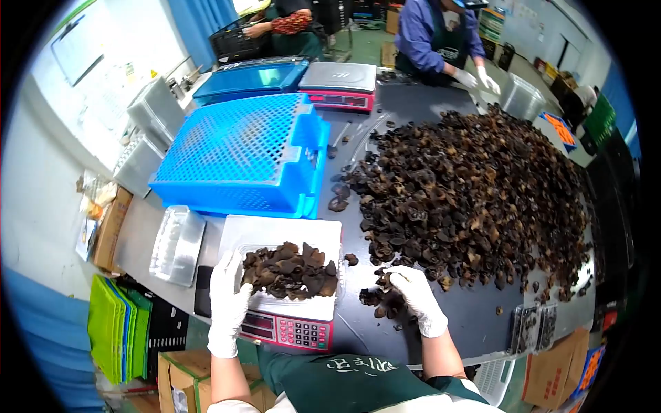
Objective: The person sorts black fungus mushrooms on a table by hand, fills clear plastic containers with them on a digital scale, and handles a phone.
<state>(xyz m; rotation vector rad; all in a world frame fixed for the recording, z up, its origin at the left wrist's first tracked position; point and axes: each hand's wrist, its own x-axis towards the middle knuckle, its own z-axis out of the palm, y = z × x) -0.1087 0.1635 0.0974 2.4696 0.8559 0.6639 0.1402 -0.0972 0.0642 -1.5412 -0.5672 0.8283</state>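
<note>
My left hand (229,297), in a white glove, rests against the left side of a clear tray (252,297) filled with dark dried fungus pieces (292,270). The tray sits on a white and red scale (282,234) with a keypad at its front. My right hand (413,294), also gloved in white, is closed on a few dark pieces (384,279) just above the table, right of the scale. More loose pieces lie under and beside it. A large heap of the same fungus (475,199) covers the table's right side.
Upturned blue crates (231,141) stand behind the scale, with clear trays (177,244) to their left. A second scale (337,86) is farther back. Two people (444,41) work across the table. Small clear boxes (532,329) lie at the front right.
</note>
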